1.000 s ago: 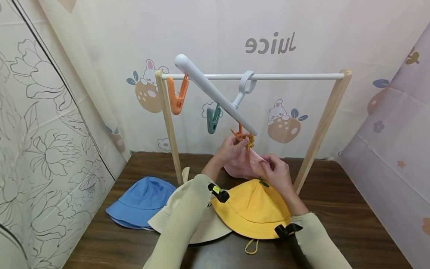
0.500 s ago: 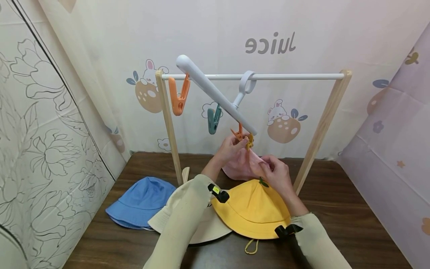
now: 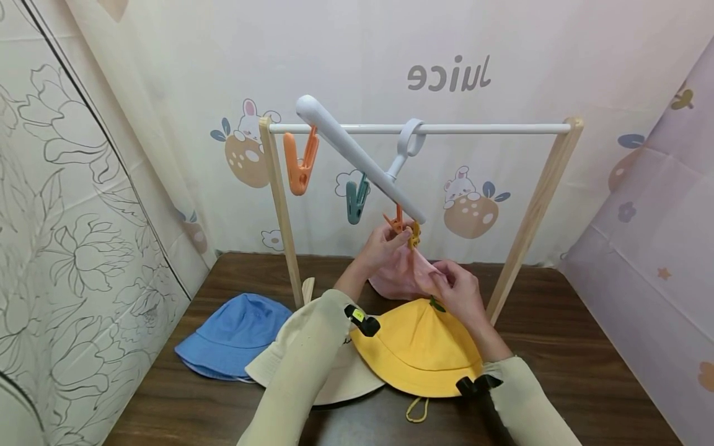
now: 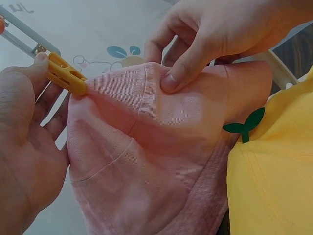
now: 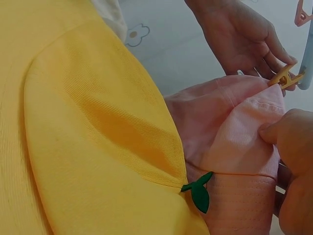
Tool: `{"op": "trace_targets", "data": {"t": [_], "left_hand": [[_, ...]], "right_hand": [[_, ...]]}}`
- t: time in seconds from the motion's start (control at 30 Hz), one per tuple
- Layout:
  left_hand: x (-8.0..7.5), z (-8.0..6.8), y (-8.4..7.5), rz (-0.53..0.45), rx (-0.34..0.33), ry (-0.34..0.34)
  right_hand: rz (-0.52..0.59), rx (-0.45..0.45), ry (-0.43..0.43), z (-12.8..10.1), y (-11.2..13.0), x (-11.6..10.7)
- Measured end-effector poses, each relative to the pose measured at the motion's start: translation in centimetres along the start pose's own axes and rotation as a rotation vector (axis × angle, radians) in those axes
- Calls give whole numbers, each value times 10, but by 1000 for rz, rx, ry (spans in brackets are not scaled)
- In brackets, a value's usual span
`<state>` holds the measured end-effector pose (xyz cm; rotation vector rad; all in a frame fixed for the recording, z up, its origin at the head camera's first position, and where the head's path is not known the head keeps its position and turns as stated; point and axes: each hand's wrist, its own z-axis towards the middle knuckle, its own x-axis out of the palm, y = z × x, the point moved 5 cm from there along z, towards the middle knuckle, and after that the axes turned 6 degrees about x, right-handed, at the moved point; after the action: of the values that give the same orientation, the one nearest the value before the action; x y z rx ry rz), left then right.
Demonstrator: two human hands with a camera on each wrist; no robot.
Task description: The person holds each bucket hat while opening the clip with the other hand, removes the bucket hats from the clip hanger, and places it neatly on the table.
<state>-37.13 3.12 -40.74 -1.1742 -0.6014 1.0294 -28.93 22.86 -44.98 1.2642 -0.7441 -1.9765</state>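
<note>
A pink bucket hat [image 4: 122,156] hangs from a yellow clothespin [image 4: 66,73] whose tip meets the fabric of its crown. My left hand [image 3: 382,248] pinches that clothespin near the low end of the white hanger [image 3: 357,158]. With thumb and fingers, my right hand [image 3: 460,291] holds the hat's fabric farther along to the right; in the left wrist view the thumb lies on the pink cloth and the other fingers go behind it. An orange clothespin [image 3: 395,221] hangs just above my left fingers.
The hanger hooks onto a white rail [image 3: 491,129] between wooden legs. Green [image 3: 356,199] and orange clothespins [image 3: 300,164] hang from its raised end. A yellow hat [image 3: 421,353] with a green sprout, a beige hat [image 3: 346,381] and a blue hat [image 3: 237,334] lie on the dark table [image 3: 586,371].
The raised end of the hanger, with its orange and green clothespins, has shifted slightly right and down. Both hands keep nearly the same place and hold.
</note>
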Motion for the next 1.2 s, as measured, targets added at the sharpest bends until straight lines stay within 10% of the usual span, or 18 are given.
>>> {"op": "trace_targets", "data": {"t": [1.2], "left_hand": [[-5,1,5,-74,-7,-56]], "right_hand": [[-62,22,-5,-3,-6,0]]}}
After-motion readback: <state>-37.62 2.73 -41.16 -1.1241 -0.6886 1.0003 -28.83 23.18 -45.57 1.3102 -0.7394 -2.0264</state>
